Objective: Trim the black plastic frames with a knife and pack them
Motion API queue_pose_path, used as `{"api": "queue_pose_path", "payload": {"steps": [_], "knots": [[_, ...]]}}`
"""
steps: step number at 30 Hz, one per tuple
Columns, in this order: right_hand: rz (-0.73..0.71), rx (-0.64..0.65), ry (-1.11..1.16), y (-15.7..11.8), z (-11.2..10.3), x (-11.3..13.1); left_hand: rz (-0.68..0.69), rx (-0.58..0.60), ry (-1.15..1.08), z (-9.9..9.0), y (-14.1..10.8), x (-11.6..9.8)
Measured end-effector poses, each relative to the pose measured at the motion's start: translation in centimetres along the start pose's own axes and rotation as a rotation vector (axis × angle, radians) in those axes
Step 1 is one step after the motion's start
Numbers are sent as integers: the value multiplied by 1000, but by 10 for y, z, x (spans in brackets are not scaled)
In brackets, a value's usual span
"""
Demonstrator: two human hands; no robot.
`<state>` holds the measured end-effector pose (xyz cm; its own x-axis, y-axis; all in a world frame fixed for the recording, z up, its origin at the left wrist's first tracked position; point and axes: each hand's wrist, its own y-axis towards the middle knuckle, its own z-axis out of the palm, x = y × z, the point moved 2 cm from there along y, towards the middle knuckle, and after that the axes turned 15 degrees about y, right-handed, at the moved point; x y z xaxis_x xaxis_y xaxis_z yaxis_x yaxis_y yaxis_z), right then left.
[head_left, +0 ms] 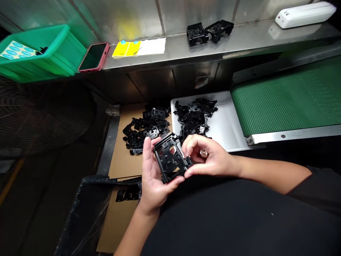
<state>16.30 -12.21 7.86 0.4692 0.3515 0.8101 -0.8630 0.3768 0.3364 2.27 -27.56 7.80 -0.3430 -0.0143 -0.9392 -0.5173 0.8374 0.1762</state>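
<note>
A black plastic frame part (pixel 170 160) with round holes rests tilted in my left hand (pixel 154 177), whose fingers and thumb hold it from the left and below. My right hand (pixel 206 154) grips the frame's right edge, thumb low and curled fingers above. A ring shows on one right finger. Just beyond my hands, a heap of similar black plastic parts (pixel 149 124) lies on cardboard (pixel 125 161). A second heap of black parts (pixel 195 112) sits in a white tray (pixel 226 121). The frame's underside is hidden.
On the right is a green conveyor belt (pixel 290 97). Along the metal shelf (pixel 176 58) stand a green bin (pixel 58 53), a phone (pixel 93 57), yellow and white papers (pixel 138 48), two black frames (pixel 209 32) and a white device (pixel 305 15). A large fan (pixel 39 110) stands left, above a black-lined bin (pixel 82 202).
</note>
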Motion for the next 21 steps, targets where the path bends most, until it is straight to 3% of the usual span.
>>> {"api": "queue_pose_path", "payload": {"steps": [12, 16, 18, 21], "knots": [[-116, 129, -160, -10, -6, 4, -17, 147, -127, 6, -2, -2], [-201, 193, -248, -10, -10, 10, -36, 133, -125, 6, -4, -4], [-227, 118, -246, -8, -14, 13, -53, 113, -109, 5, -5, -6], [-145, -64, -228, -2, -22, 18, -55, 102, -85, 6, -6, -7]]}}
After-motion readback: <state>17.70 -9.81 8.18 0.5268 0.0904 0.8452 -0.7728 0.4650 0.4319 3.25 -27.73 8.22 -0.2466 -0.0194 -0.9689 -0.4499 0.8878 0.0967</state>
